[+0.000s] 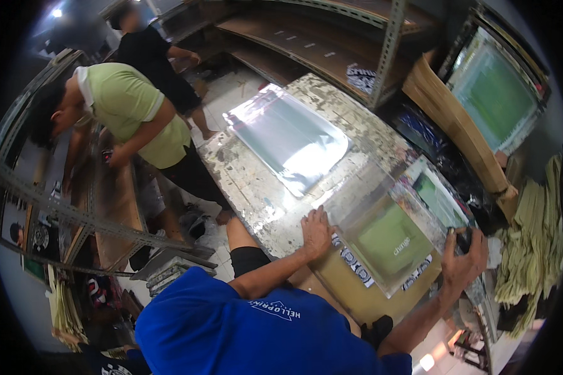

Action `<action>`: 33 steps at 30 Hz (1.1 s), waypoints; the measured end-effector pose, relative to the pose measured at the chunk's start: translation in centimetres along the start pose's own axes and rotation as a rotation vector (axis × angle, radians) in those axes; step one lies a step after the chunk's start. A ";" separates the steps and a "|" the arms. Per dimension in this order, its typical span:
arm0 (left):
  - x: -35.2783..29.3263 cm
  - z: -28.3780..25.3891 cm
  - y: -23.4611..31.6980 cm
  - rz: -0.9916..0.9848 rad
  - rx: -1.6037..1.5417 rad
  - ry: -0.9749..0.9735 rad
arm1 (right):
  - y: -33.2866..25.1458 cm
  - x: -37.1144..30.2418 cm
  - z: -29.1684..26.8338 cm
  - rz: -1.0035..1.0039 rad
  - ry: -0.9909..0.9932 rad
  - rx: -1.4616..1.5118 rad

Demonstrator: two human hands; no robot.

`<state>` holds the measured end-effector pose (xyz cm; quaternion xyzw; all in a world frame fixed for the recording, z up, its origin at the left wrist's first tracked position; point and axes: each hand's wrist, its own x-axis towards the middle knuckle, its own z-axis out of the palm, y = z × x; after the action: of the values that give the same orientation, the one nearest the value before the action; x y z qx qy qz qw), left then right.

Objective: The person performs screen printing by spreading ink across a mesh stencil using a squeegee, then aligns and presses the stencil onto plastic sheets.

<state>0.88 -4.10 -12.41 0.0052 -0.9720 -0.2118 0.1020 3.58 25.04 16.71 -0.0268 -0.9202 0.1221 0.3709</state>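
1 green screen (385,237) over 1 tan board (356,294), near end of table (247,181)

left hand (317,232): open, fingers spread by the screen's left edge. right hand (464,265): curled round 1 dark object (463,240), kind unclear. 2 more framed screens: small one (436,195) alongside, larger one (494,94) leaning. glossy plastic film (294,134) on flaky, paint-caked tabletop.

Left hand (318,232) resting beside green-panelled screen (388,234); right hand (466,259) gripping dark object (463,240); clear plastic sheets (288,134) lying on table (247,187).
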 end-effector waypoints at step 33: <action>3.4 -1.3 4.4 -0.159 -0.624 0.221 | 0.7 0.5 0.3 0.042 -0.015 -0.004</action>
<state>-2.01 -0.81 -8.78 0.0724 -0.8399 -0.5044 0.1866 2.96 25.69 16.65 -0.0458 -0.9225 0.1282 0.3612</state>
